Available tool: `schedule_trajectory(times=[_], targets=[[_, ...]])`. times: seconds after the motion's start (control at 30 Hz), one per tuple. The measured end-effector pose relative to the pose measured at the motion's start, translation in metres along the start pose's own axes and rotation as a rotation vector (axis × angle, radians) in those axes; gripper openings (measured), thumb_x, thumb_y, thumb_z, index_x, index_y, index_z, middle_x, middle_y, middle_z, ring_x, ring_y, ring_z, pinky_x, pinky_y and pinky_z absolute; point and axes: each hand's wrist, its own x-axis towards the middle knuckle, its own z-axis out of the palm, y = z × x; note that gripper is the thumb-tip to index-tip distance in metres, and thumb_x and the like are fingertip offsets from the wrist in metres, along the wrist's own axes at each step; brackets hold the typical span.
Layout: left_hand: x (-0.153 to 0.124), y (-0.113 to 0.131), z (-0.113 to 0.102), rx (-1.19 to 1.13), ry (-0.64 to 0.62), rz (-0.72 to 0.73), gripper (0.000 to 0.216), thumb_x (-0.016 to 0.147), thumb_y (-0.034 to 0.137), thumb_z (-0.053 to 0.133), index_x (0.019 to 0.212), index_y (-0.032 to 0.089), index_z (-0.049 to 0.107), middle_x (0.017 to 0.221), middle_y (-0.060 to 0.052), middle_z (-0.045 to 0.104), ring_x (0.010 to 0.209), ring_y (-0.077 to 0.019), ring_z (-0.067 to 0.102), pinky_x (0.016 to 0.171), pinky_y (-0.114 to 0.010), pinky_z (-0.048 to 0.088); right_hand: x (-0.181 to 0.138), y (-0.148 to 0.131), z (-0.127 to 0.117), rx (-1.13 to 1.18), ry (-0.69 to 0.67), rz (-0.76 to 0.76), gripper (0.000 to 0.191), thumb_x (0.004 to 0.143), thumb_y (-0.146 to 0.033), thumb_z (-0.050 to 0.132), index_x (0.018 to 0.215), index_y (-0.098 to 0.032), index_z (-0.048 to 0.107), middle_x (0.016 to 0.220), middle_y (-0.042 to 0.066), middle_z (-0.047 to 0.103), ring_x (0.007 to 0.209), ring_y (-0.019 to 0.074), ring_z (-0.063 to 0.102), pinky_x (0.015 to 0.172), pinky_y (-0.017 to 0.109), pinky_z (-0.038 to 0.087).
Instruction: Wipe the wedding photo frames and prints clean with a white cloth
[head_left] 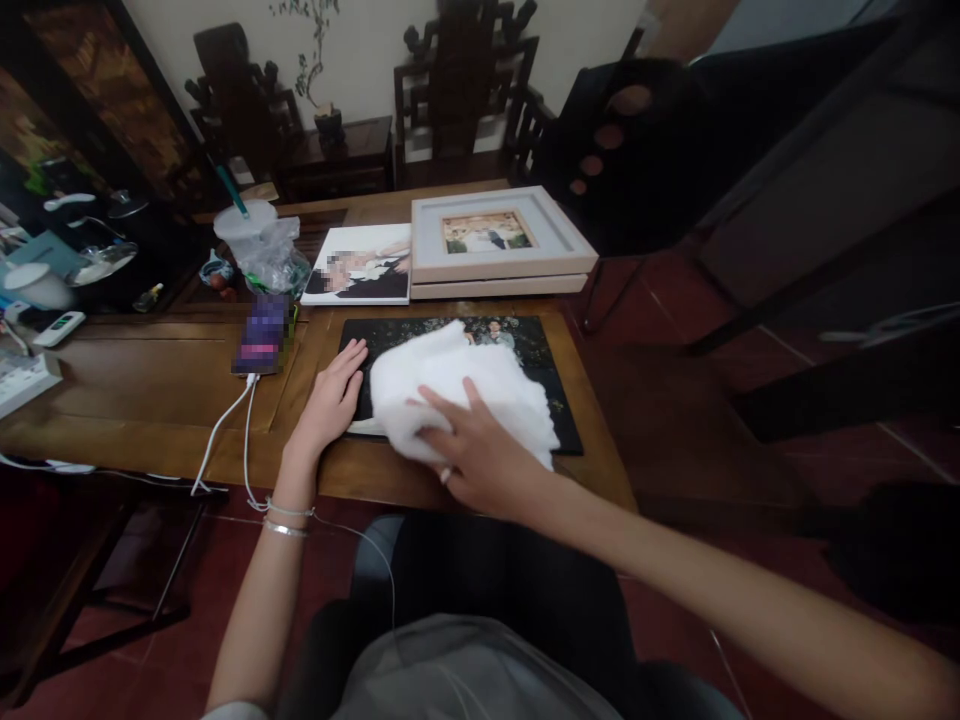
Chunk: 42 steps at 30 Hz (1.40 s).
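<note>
On the wooden worktop (pixel 150 390): dark photo panel (pixel 544 355), lying flat at the near edge. Atop it, white cloth (pixel 465 385) under right hand (pixel 484 465), grip wide, fingers spread. Flat on panel's left edge: left hand (pixel 334 395), grip wide.

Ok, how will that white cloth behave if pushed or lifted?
The white cloth lies bunched in soft folds, so probably floppy and light; it would likely droop if lifted. Under the right hand it should slide easily on the smooth-looking dark photo panel.
</note>
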Motion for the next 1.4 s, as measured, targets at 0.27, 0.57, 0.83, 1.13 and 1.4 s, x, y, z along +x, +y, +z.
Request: schedule_trajectory(times=[0.27,0.57,0.83,1.13,1.4], targets=[[0.0,-0.002,0.001,0.0,0.004,0.014,0.043,0.098,0.025,0.038,0.136,0.015,0.054,0.148,-0.012,0.048,0.143,-0.0216,0.037,0.119,-0.048,0.028,0.002,0.023,-0.026,0.094,-0.044,-0.117,0.033,0.087,-0.017,0.05,0.118,-0.017,0.063,0.117,0.012,0.07,0.112,0.0273,0.063,0.117,0.056,0.022],[-0.001,0.005,-0.004,-0.083,0.163,0.079,0.041,0.098,0.034,0.044,0.135,0.02,0.055,0.148,-0.012,0.048,0.138,-0.0232,0.043,0.117,-0.048,0.031,0.079,0.051,-0.015,-0.105,0.12,0.189,0.037,0.095,-0.021,0.042,0.128,-0.015,0.057,0.141,0.019,0.053,0.139,0.0344,0.037,0.111,0.068,0.017],[-0.002,0.004,-0.005,-0.261,0.31,0.076,0.051,0.102,0.047,0.031,0.138,0.019,0.053,0.149,-0.011,0.047,0.14,-0.0223,0.041,0.119,-0.044,0.027,0.033,-0.009,-0.003,0.054,-0.053,-0.266,0.036,0.082,-0.015,0.057,0.117,-0.018,0.064,0.141,0.017,0.054,0.143,0.0294,0.033,0.115,0.065,0.013],[-0.003,0.014,-0.002,-0.037,0.058,0.005,0.045,0.099,0.039,0.042,0.136,0.017,0.054,0.148,-0.012,0.048,0.139,-0.0222,0.044,0.118,-0.047,0.032,0.007,0.049,-0.038,0.05,0.009,0.087,0.029,0.096,-0.033,0.044,0.113,-0.022,0.065,0.121,0.009,0.069,0.127,0.0341,0.052,0.105,0.052,0.04],[-0.002,0.005,0.001,0.036,0.016,0.038,0.042,0.096,0.03,0.047,0.132,0.014,0.058,0.144,-0.013,0.052,0.139,-0.0247,0.043,0.118,-0.049,0.032,0.098,0.062,-0.019,-0.01,0.221,0.136,0.037,0.1,-0.037,0.036,0.12,-0.019,0.061,0.13,0.008,0.065,0.115,0.0313,0.06,0.11,0.05,0.031]])
